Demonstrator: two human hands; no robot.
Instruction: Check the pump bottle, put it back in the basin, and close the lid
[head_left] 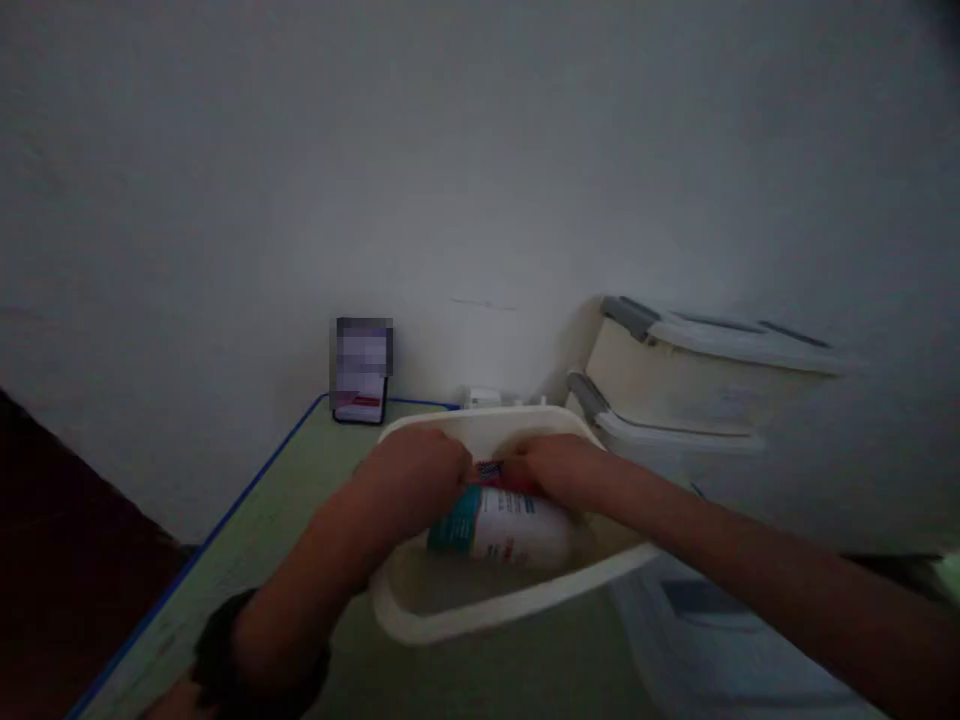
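Two hands reach into a white tub (pixel 420 620) that sits in the middle of the green bench (pixel 285 520). Inside the tub lies a white bottle (pixel 502 535) with a teal label, tipped on its side. Left hand (pixel 412 480) is curled over the top end of the bottle, and right hand (pixel 559 468) touches the same end from the other side. Fingers are bent, but how tight they grip is too dark to tell. Near the bench's far edge a phone (pixel 361 372) leans on the wall. Stacked lidded boxes (pixel 697 385) stand at the far right corner.
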